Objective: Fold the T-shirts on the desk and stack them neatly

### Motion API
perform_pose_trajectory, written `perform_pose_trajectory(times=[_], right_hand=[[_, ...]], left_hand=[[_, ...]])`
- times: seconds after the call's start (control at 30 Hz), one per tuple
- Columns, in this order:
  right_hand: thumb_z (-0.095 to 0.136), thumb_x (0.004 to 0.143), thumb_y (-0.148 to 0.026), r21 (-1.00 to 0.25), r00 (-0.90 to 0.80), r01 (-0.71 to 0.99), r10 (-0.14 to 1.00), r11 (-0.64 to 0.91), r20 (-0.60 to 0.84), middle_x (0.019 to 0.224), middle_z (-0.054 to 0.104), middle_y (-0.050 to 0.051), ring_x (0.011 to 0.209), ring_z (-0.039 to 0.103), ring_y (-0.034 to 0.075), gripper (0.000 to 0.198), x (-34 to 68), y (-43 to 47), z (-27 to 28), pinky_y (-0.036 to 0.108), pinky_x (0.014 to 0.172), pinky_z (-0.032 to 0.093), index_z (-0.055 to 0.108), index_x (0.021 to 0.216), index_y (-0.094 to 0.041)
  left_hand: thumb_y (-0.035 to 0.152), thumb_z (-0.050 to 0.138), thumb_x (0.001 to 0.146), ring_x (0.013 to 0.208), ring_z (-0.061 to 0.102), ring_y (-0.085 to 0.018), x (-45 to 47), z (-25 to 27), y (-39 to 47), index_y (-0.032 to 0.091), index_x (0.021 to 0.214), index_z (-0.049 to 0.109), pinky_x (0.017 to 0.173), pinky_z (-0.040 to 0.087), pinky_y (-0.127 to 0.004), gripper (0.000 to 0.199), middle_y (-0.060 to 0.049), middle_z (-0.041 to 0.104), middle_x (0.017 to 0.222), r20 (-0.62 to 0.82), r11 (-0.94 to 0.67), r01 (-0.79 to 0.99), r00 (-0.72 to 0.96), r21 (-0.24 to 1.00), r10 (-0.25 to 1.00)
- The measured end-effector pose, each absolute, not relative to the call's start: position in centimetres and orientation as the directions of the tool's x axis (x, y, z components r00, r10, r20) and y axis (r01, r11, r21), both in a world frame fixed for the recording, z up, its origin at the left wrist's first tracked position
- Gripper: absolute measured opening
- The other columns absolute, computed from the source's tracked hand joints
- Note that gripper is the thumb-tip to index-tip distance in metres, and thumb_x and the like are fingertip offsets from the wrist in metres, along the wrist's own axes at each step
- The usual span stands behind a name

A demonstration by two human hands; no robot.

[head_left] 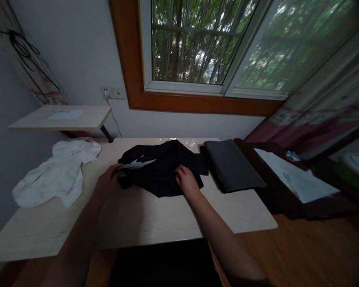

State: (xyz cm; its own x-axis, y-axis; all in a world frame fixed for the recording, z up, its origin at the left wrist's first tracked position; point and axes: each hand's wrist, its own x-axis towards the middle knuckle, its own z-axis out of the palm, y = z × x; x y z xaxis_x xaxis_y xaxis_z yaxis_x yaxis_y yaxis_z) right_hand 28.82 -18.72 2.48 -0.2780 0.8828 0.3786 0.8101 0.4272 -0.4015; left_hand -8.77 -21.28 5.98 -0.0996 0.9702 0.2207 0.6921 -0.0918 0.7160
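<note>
A black shirt (pixel 158 181) with a jagged white print lies loosely bunched on the pale wooden table (pixel 167 219). My left hand (pixel 108 178) pinches its left edge, next to the white print; the fingertips are partly hidden there. Over the shirt's right part rests my right hand (pixel 187 181), its fingers bent and closed on the dark cloth. What looks like a short sleeve sticks out to the right, beyond that hand.
On the table's left lies a crumpled white garment (pixel 56 171), below a small raised shelf (pixel 62 119) bearing paper. A dark grey folder-like case (pixel 233 165) lies to the right. Beyond it, papers (pixel 293 175) lie on a dark brown surface. A window (pixel 203 44) is behind.
</note>
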Motion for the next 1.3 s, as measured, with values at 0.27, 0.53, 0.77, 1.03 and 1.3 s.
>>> perform_pose_trajectory(times=[0.27, 0.53, 0.77, 1.03, 1.3], right_hand=[[0.056, 0.094, -0.046, -0.888, 0.197, 0.397, 0.924, 0.230, 0.328, 0.103, 0.073, 0.008, 0.100, 0.066, 0.026, 0.031, 30.9, -17.4, 3.0, 0.041, 0.095, 0.050, 0.071, 0.105, -0.021], [0.063, 0.089, -0.050, -0.952, 0.499, 0.090, 0.814, 0.293, 0.298, 0.098, 0.062, 0.001, 0.093, 0.058, 0.018, 0.034, 35.7, -18.3, 6.9, 0.031, 0.089, 0.046, 0.063, 0.105, -0.021], [0.060, 0.087, -0.042, -0.928, 0.599, 0.216, 0.710, 0.302, 0.370, 0.090, 0.059, 0.000, 0.088, 0.055, 0.019, 0.022, 37.9, -19.4, 7.9, 0.030, 0.084, 0.043, 0.062, 0.093, -0.020], [0.050, 0.084, -0.015, -0.612, 0.271, 0.732, 0.695, 0.301, 0.666, 0.111, 0.060, 0.010, 0.109, 0.055, 0.028, 0.025, 36.2, -21.4, 7.4, 0.046, 0.099, 0.044, 0.067, 0.100, -0.022], [0.065, 0.085, -0.023, -0.381, -0.372, 0.768, 0.843, 0.514, 0.389, 0.118, 0.067, 0.009, 0.117, 0.055, 0.032, 0.036, 34.3, -21.4, 6.2, 0.052, 0.102, 0.046, 0.071, 0.120, -0.029]], left_hand=[[0.054, 0.055, 0.093, 0.134, 0.057, -0.033, -6.9, 2.9, -20.3, 0.020, 0.155, 0.037, 0.110, 0.046, -0.051, 0.074, -0.018, 0.053, 0.151, 0.200, -0.110, 0.713, -0.043, 0.692, 0.979], [0.052, 0.032, 0.103, 0.142, 0.049, -0.032, -7.9, 3.3, -19.3, 0.017, 0.163, 0.020, 0.121, 0.027, -0.059, 0.071, -0.020, 0.054, 0.151, 0.182, -0.141, 0.797, 0.040, 0.587, 0.982], [0.055, 0.033, 0.102, 0.151, 0.036, -0.036, -9.0, 3.8, -17.2, 0.019, 0.162, 0.021, 0.116, 0.018, -0.073, 0.071, -0.021, 0.055, 0.149, 0.139, -0.002, 0.903, -0.063, 0.429, 0.988], [0.042, 0.049, 0.096, 0.126, 0.053, -0.037, -8.5, 3.2, -18.4, 0.013, 0.121, 0.061, 0.107, 0.039, -0.056, 0.040, -0.022, 0.064, 0.124, 0.453, -0.100, 0.961, -0.029, 0.259, 0.891], [0.046, 0.053, 0.096, 0.096, 0.060, -0.028, -4.8, 5.1, -21.5, 0.023, 0.085, 0.067, 0.095, 0.046, -0.045, 0.029, -0.010, 0.066, 0.093, 0.273, -0.358, 0.891, 0.284, 0.280, 0.919]])
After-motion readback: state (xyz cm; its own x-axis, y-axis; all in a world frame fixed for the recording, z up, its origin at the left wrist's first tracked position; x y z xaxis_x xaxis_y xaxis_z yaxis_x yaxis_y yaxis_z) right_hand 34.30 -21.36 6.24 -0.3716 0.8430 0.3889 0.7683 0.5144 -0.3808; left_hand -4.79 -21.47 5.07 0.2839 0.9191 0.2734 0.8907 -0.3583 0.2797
